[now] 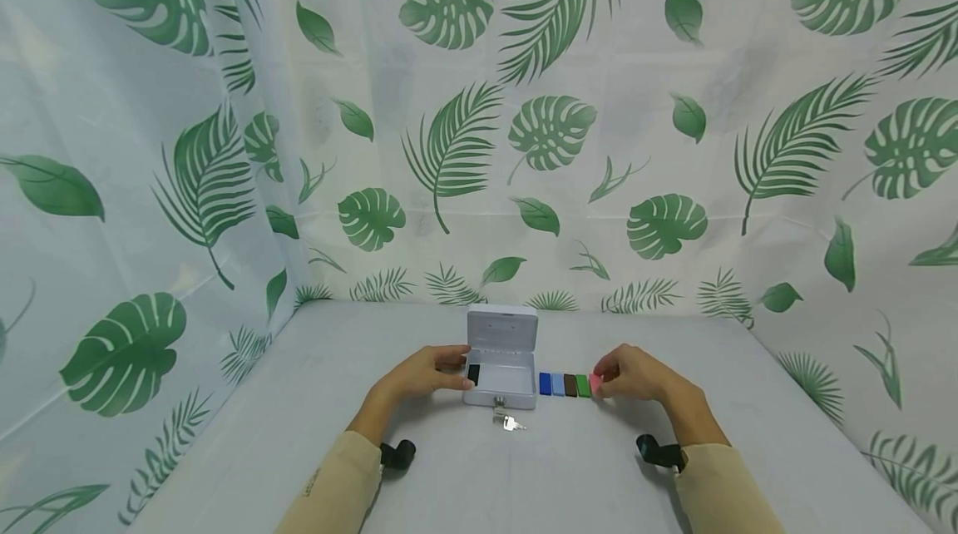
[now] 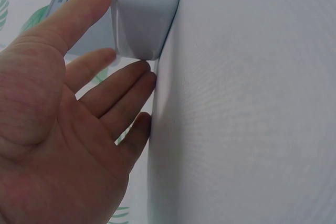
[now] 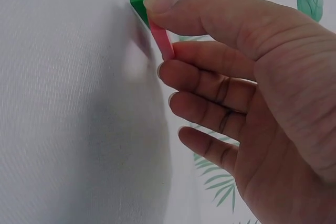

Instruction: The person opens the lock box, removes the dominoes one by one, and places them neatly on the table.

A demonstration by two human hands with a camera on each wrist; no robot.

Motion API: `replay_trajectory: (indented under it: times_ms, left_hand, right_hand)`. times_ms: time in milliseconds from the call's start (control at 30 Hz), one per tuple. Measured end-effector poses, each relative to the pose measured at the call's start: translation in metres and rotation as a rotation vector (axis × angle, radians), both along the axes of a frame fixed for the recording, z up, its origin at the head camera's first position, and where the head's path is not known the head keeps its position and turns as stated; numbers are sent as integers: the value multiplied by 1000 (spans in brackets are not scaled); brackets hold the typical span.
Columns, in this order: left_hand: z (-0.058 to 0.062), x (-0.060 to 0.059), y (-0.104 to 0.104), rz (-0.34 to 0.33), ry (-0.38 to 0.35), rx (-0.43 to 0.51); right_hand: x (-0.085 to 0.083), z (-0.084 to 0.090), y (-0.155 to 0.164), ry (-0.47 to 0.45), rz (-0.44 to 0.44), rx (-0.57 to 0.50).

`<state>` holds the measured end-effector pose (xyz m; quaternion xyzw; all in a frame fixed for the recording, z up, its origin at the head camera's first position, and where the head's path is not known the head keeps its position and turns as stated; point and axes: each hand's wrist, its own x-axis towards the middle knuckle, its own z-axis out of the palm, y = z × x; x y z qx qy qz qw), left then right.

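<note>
A small white cash box stands with its lid raised. Inside at the left lies a black rectangular piece. My left hand is at the box's left side, thumb resting on the rim and fingers extended by the rear corner. In the left wrist view those fingers are mostly straight. My right hand pinches a pink block between thumb and index finger, at the right end of a row. Beside it sits a green block, then brown, light blue and dark blue blocks.
Keys hang from the lock at the box's front and lie on the white-covered table. A leaf-patterned curtain encloses the back and sides. Black wrist cameras are strapped below both hands.
</note>
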<state>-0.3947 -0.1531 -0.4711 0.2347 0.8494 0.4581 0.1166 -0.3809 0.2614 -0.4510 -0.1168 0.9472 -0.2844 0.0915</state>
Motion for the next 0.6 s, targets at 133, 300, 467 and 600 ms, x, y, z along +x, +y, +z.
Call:
replay_trajectory:
  times_ms: [133,300,467,600]
  left_hand:
    - [0,0,0,4,-3,0]
    - [0,-1,1,16,-3,-11]
    - [0,0,1,18,-3,-13]
    - [-1,0,1,15,-4,-12]
  right_hand:
    - [1,1,-1,1,-4,-3]
    - [1,1,-2,0,3,2]
    - [1,0,-3,-13,-4,13]
    - [1,0,-4,-17,-11,13]
